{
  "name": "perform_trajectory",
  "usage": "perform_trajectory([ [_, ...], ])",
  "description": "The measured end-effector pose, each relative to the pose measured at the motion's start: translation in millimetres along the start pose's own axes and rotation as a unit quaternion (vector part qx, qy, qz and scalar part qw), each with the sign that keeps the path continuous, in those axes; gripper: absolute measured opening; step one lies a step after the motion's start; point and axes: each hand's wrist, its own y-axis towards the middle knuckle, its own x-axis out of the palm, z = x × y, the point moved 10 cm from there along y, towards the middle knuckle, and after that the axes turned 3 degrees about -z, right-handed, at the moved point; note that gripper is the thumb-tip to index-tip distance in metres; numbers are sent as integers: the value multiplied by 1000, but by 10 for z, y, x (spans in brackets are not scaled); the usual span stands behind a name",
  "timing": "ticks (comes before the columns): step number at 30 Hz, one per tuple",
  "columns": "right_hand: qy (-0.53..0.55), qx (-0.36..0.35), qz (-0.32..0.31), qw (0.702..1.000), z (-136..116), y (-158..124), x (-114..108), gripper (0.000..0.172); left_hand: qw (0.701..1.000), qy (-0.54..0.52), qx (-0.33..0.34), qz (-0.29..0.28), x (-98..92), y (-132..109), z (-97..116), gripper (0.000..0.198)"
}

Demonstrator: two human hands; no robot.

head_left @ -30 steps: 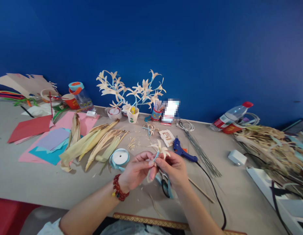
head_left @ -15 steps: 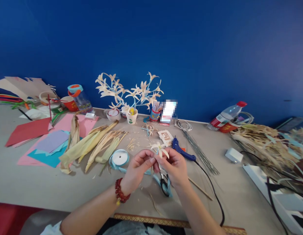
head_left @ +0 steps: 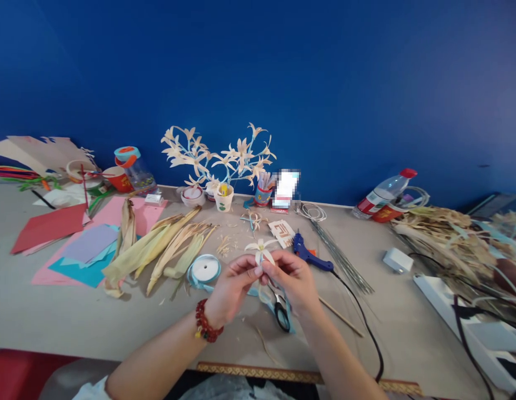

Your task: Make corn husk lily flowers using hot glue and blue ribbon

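Observation:
Between my two hands is a small cream husk flower (head_left: 261,247) with pointed petals, its base pinched in the fingertips. My left hand (head_left: 238,280) closes thumb and fingers on it from the left. From the right, my right hand (head_left: 294,280) does the same; the fingers hide the stem. Just below the hands lie scissors (head_left: 281,315) with a black handle, partly covered, beside pale blue ribbon. The ribbon roll (head_left: 204,269) sits left of my left hand. A blue glue gun (head_left: 311,255) rests beyond my right hand.
Corn husks (head_left: 158,250) and coloured paper (head_left: 89,244) spread over the left side. Finished flowers in a white cup (head_left: 223,201) stand by the wall. To the right are thin wires (head_left: 343,258), a tilted bottle (head_left: 382,194), a power strip (head_left: 445,316) and a stick (head_left: 341,316).
The flower has turned in my fingers and shifted slightly left, its petals now spreading wider above the fingertips. Both hands keep their pinch in nearly the same place.

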Motion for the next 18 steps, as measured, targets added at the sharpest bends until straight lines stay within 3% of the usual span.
perform_trajectory([
  [5,17,22,-20,999,5,15,30,24,999,-22,-43,-23,57,-8,-71,13],
  [9,12,-5,-6,1000,-78,27,5,26,999,17,-30,-4,7,-2,-55,14],
  [13,10,-34,61,997,-155,25,-182,29,995,101,12,-11,-14,-5,40,16],
  [16,31,-56,120,991,-213,-9,-364,24,977,201,22,-63,109,-22,54,19],
  [18,54,-78,139,986,-291,-43,-431,22,937,319,15,-140,288,-61,-42,24],
])
